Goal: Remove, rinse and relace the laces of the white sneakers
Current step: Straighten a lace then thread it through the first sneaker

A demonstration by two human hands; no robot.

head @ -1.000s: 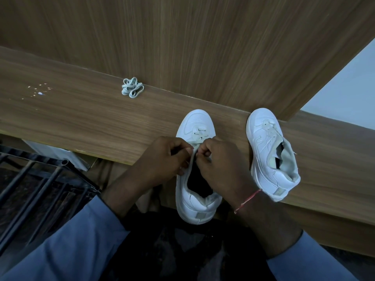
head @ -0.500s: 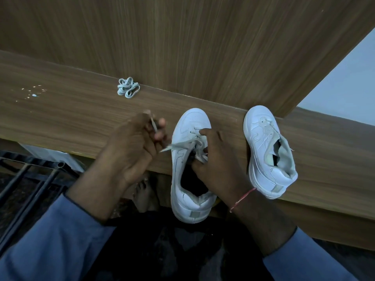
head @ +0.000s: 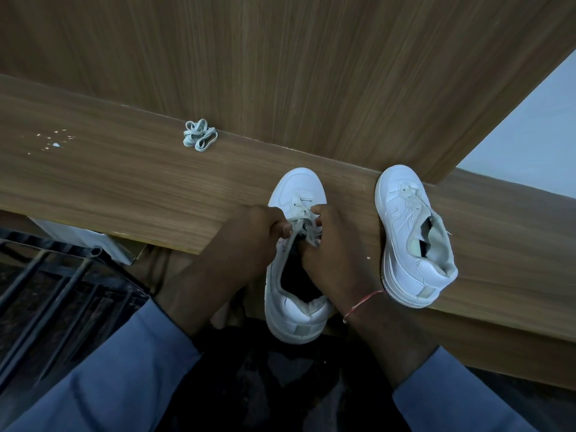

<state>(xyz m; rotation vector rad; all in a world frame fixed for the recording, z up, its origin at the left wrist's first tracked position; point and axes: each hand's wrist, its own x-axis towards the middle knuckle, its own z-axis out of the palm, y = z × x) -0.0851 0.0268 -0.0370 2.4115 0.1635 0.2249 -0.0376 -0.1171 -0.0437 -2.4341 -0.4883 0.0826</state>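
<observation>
The left hand [head: 249,238] and right hand [head: 333,254] each pinch the grey lace [head: 300,210], apparently at a middle eyelet row, above the near sneaker [head: 296,185], whose long axis runs 6 to 12 o'clock on the wooden ledge [head: 124,182], with the second sneaker [head: 402,213] at 3 o'clock and the bundled lace [head: 199,138] at 10.

This is an indoor room, probably a home rather than a workplace. A wood-laminate ledge [head: 109,188] runs under a matching panel [head: 280,57], beside a pale wall [head: 530,135] and a black metal frame [head: 53,275].
</observation>
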